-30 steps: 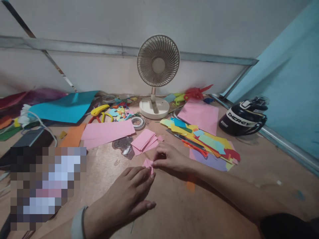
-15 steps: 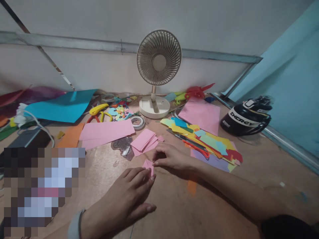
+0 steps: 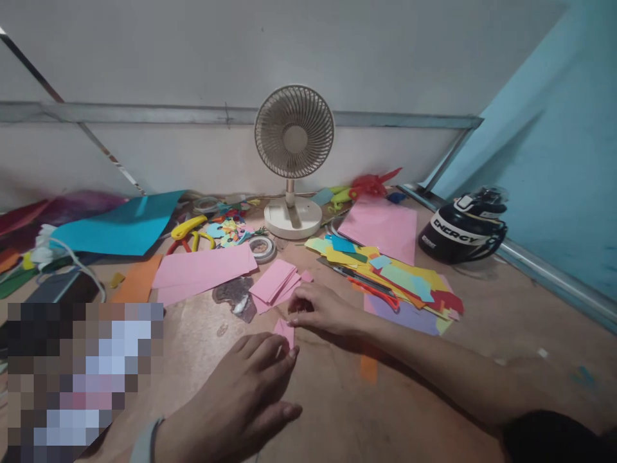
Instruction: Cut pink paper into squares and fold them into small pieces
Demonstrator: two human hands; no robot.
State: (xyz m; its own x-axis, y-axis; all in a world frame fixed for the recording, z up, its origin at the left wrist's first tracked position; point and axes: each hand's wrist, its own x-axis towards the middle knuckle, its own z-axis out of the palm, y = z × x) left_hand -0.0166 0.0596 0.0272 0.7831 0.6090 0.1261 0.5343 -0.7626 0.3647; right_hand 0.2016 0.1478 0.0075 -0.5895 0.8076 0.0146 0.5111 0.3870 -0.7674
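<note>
Head view, left hand point(image 3: 236, 389) half-spread, right hand point(image 3: 330, 310) curled, touching pink paper point(image 3: 286, 330)

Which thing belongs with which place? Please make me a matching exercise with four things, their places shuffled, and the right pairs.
Things
1. small pink paper piece
2. white desk fan with a round head
3. black bottle with a white ENERGY band
4. large blue paper sheet

Places
A. right side, near the light-blue wall
B. at the fingertips of the left hand and right hand
C. left side, toward the back
D. upright at the back, near the middle

Pairs: 1-B, 2-D, 3-A, 4-C
</note>
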